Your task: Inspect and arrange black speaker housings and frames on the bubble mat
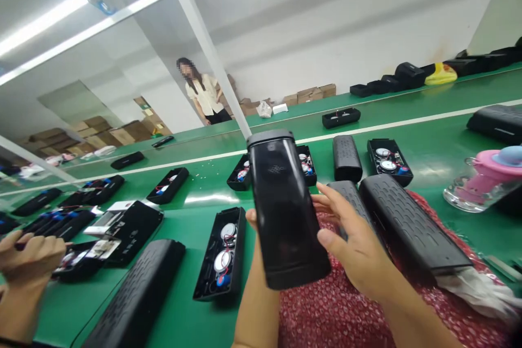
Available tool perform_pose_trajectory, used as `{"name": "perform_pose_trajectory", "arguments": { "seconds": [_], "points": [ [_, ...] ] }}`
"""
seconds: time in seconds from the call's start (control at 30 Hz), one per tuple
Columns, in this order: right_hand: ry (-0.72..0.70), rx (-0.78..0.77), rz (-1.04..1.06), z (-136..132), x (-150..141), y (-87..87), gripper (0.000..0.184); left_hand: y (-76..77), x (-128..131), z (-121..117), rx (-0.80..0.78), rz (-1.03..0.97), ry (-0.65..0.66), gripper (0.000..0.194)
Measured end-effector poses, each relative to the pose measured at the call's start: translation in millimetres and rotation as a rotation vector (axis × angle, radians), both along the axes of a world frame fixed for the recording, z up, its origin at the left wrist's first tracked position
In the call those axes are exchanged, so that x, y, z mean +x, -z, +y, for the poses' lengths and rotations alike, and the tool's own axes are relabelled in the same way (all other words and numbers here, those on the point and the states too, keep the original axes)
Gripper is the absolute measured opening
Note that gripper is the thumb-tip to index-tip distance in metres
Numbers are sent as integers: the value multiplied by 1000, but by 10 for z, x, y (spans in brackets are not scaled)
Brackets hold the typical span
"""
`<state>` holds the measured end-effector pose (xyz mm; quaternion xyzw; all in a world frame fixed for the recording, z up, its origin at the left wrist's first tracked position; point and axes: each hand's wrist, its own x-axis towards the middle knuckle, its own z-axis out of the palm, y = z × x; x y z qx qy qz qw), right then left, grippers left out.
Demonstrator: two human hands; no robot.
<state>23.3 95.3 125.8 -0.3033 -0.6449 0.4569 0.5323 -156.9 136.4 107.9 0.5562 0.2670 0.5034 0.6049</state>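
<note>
A black speaker casing [285, 212] with a glossy face is held up, tilted, in front of me. My left hand [252, 219] grips it from the left and behind; a fingertip shows at the edge, and the other fingers are hidden. At the casing's right side, my right hand [353, 239] has its fingers spread, its thumb tip against or very near the edge. Beneath lies red bubble wrap [326, 315]. Two casings with a scale-like pattern, one a long casing [411, 223], rest right of my right hand. An open casing [222, 253] with round white drivers and red wires lies to the left.
A co-worker's hand [32, 258] works at the left by a black-and-white device [126, 231]. A patterned casing [138, 293] lies front left. A pink-lidded clear cup [477, 185] stands right. More casings line the green bench [196, 196]. Another person [206, 95] stands behind.
</note>
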Motion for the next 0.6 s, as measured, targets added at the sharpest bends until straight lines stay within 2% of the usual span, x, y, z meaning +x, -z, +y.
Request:
{"name": "perform_pose_trajectory", "arguments": {
  "seconds": [0.03,0.1,0.17,0.27,0.37,0.6],
  "points": [
    [-6,-43,-98,33,3,12,80,-27,50,-19,44,-23,-57,116],
    [-29,-143,-148,143,8,17,105,-78,134,-57,130,-53,-201,133],
    [-90,-213,-56,272,12,11,112,-112,190,-96,173,-24,-310,145],
    [-176,-211,61,404,13,22,103,-130,222,-141,154,-18,-271,131],
    [-174,-193,95,444,-5,77,93,-139,216,-159,156,-80,-217,115],
    [-164,-228,188,483,-101,152,86,-174,196,-144,103,-197,-203,103]
  ]
}}
